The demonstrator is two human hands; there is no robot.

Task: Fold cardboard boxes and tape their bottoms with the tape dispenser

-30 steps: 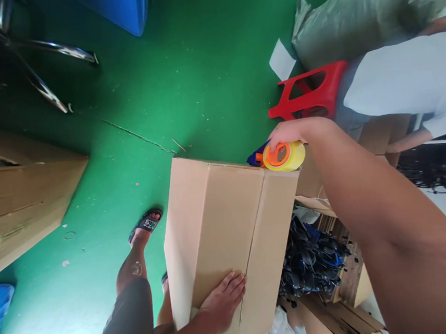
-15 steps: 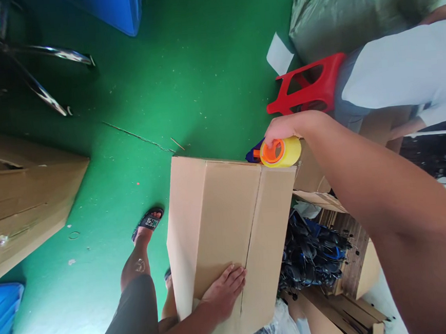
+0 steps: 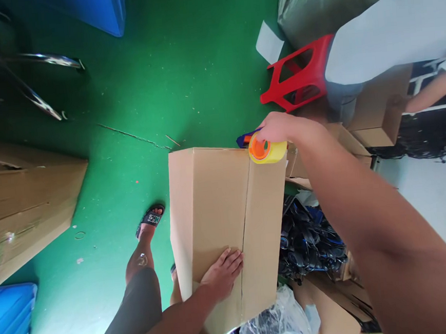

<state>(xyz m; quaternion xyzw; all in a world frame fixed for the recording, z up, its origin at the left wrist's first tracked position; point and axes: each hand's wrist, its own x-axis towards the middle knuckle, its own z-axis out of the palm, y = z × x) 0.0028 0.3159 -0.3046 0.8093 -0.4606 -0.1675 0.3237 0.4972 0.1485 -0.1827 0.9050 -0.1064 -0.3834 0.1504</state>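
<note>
Several straight fingers of the left hand (image 3: 221, 276) are resting on the lower-centre cardboard box (image 3: 222, 203), gripping nothing. The right hand (image 3: 276, 127) is tightly clasping a tape dispenser (image 3: 261, 157) at the box's upper-right corner.

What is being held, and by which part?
The right grip holds a tape dispenser near its orange hub; the left grip rests flat on the carton.

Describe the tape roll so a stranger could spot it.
Start at the brown box in the middle. At its far end, in the right hand, is the tape roll. It is yellow and orange, unlike the plain red stool beyond.
</note>
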